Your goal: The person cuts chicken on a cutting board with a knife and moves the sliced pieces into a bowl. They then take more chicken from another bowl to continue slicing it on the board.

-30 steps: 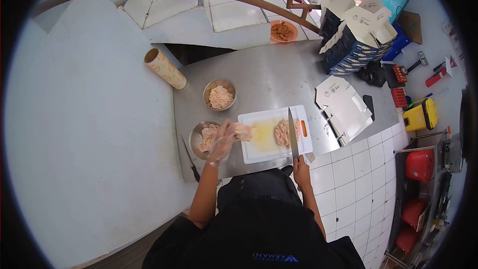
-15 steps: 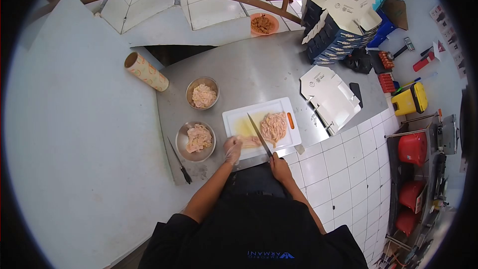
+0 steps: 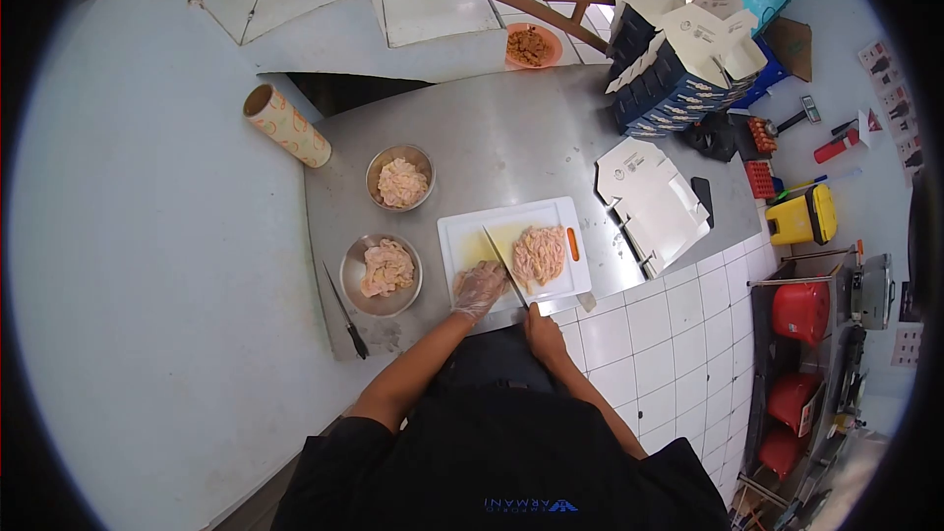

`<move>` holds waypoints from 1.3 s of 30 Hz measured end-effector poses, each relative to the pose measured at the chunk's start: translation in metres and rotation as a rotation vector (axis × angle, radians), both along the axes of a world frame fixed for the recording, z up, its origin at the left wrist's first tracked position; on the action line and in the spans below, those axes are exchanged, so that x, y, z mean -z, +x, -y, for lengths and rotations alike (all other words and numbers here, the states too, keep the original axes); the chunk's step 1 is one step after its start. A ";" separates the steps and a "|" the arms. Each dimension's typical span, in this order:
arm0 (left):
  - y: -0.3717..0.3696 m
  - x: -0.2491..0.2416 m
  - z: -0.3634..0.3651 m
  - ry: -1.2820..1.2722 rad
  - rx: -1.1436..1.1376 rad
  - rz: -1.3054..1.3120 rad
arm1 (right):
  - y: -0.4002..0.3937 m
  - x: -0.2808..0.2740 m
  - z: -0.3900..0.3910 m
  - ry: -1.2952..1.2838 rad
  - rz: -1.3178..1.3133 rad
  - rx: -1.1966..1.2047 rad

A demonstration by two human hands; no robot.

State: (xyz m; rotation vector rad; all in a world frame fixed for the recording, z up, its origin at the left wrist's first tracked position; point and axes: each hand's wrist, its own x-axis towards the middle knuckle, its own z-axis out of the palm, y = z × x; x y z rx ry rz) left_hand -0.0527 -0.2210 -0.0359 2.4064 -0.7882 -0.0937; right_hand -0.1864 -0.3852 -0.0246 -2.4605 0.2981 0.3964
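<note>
My right hand (image 3: 545, 333) is closed around the handle of a long knife (image 3: 503, 264), its blade slanting across a white cutting board (image 3: 448, 226). In a clear plastic glove, my left hand (image 3: 480, 288) presses down on a piece of raw chicken (image 3: 460, 280), which it mostly covers, just left of the blade. Right of the knife lies a heap of cut raw chicken strips (image 3: 540, 256). Two metal bowls stand to the left: the nearer bowl (image 3: 412, 303) holds larger chicken pieces, the farther bowl (image 3: 430, 174) smaller ones.
A second knife (image 3: 344, 312) lies by the table's left edge. A patterned roll (image 3: 287, 126) stands behind it. On the right are a flat carton (image 3: 649, 202), a black phone-like object (image 3: 701, 199) and stacked boxes (image 3: 669, 79). An orange bowl (image 3: 532, 45) sits beyond the steel table (image 3: 492, 128).
My left hand has moved right and forward, from the board's left edge onto the chicken beside the blade. The knife stays in my right hand, nearly in the same place.
</note>
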 end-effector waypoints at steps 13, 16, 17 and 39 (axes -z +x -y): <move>0.007 0.056 0.004 -0.054 0.036 0.083 | 0.056 0.027 -0.019 0.060 -0.081 0.099; 0.002 0.059 0.007 -0.026 0.037 0.078 | 0.004 0.032 -0.006 0.001 -0.114 0.045; 0.001 0.058 0.007 -0.039 0.038 0.086 | 0.007 0.036 -0.005 0.003 -0.131 0.060; 0.010 0.008 -0.047 -0.015 -0.208 -0.084 | 0.054 0.011 0.031 -0.230 0.029 -0.024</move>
